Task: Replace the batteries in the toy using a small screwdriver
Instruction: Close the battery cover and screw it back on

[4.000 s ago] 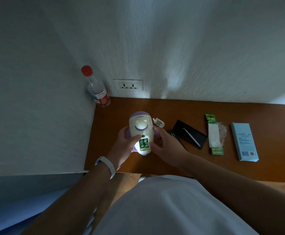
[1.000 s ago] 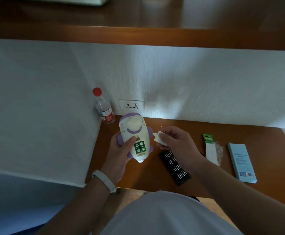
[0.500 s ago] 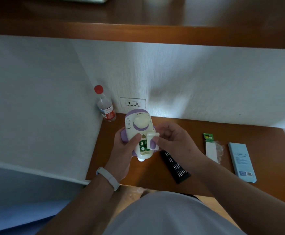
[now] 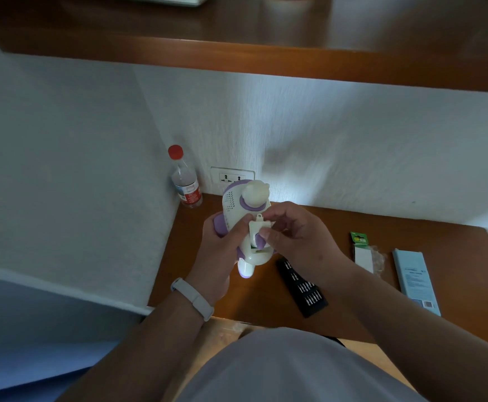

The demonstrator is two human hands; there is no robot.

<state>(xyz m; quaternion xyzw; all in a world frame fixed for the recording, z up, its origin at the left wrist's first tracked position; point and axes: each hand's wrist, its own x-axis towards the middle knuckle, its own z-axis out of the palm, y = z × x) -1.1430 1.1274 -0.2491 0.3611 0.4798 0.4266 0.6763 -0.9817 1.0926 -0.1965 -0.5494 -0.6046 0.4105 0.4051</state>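
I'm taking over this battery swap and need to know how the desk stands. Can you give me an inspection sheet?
Surface: wooden desk, set in a wall corner.
Job's things: toy held above the desk; cover held against its battery bay; bit case and battery pack on the desk; screwdriver not seen.
Clutter: blue box at the right; bottle in the corner.
Hands: left hand grips the toy; right hand pinches the cover.
Cables: nothing seen.
Surroundings: socket on the wall behind the toy; shelf above.
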